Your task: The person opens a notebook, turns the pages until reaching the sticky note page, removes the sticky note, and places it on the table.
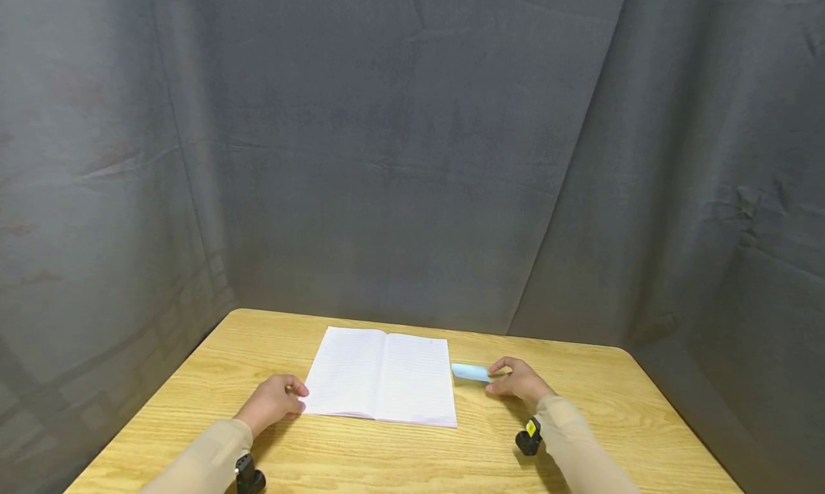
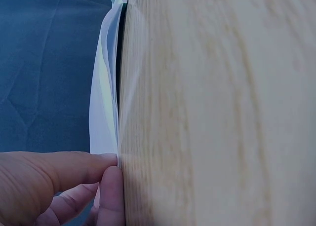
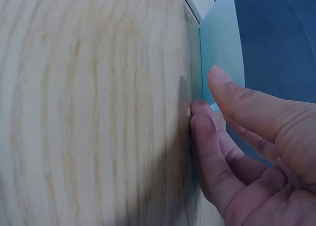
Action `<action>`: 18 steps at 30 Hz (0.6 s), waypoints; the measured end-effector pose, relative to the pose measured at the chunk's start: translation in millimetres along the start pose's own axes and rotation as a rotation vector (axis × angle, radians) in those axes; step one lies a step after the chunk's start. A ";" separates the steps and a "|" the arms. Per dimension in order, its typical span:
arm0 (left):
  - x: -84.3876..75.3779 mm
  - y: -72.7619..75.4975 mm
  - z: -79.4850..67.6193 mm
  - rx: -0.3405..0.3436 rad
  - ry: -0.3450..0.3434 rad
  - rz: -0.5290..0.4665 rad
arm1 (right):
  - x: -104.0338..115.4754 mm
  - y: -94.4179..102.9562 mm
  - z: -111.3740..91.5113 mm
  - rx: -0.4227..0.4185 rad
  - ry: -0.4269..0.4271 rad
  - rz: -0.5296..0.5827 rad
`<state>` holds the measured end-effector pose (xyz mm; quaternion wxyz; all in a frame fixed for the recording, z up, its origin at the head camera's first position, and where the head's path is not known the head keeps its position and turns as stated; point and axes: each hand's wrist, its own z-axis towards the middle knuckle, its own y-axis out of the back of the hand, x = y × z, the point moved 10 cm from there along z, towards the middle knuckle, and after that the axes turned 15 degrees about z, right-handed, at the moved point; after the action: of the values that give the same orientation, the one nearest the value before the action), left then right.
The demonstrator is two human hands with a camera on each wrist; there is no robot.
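Observation:
An open notebook (image 1: 412, 379) with lined white pages lies on the table. My left hand (image 1: 273, 402) is at its lower left corner; in the left wrist view, thumb and a finger pinch the edge of the pages (image 2: 104, 88). Just right of the notebook is a light blue slip of paper (image 1: 470, 372), slightly raised from the tabletop. My right hand (image 1: 518, 381) holds its right end; in the right wrist view, the thumb lies over the slip (image 3: 219, 43) and the fingertips are low against the wood. The slip's held end is partly hidden.
The wooden table (image 1: 387, 458) has rounded far corners. Grey cloth (image 1: 399, 157) hangs behind it and at both sides. A small black camera is strapped to each wrist, over beige sleeves (image 1: 573, 437).

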<state>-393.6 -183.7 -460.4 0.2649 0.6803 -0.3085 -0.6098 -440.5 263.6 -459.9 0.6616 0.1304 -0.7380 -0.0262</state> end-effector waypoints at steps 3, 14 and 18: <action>-0.5 0.0 -0.3 0.002 0.000 -0.002 | -0.7 1.3 -1.4 0.004 0.003 0.011; 0.8 -0.1 0.6 0.002 0.003 0.005 | 0.7 4.3 -9.0 0.048 0.022 0.030; 0.7 -0.4 0.6 0.005 0.002 0.006 | -0.1 5.1 -10.1 0.062 0.029 0.037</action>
<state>-394.0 -183.9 -461.2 0.2652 0.6806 -0.3120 -0.6075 -431.3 269.9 -457.7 0.6681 0.1378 -0.7311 0.0108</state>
